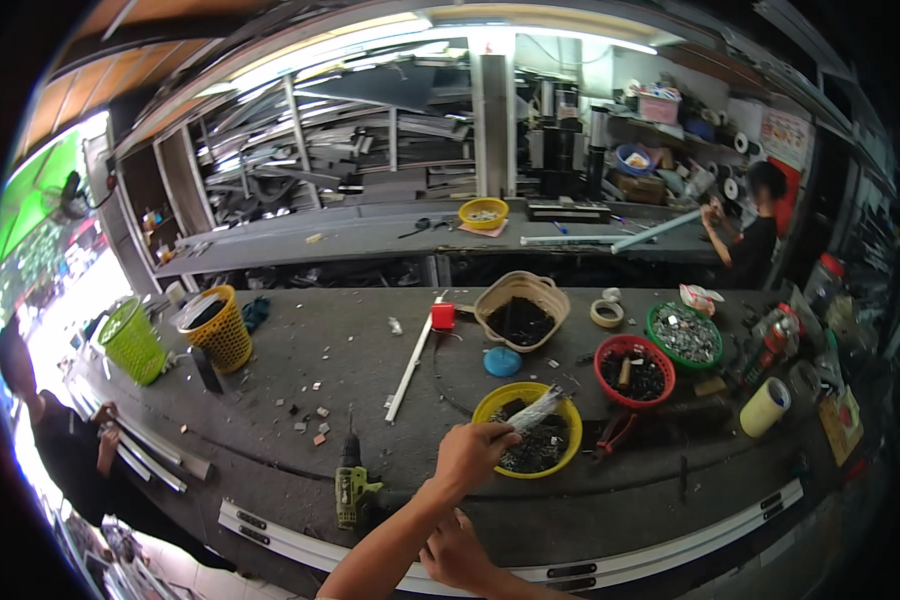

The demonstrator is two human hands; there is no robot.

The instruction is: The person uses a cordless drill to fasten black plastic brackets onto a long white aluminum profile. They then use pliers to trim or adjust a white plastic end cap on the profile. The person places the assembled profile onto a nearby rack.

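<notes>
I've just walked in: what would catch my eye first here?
Probably the bright baskets on the dark workbench: a yellow basket in front of the person, with a red basket and a green basket farther right. The left hand holds a shiny bundle at the yellow one. Left of that hand sits a yellow-green drill.

In the left hand (pixel 478 455), shiny, crinkled silver film-like bundle (pixel 538 412). Beyond the hand, smooth, glossy yellow round plastic basket (pixel 576 430). Left of the hand, matt yellow-green plastic-cased drill (pixel 348 488). Nearer than the hand, smooth white metal-looking bar (pixel 685 546). Around, scuffed, matt dark-grey worktop (pixel 345 330).
</notes>
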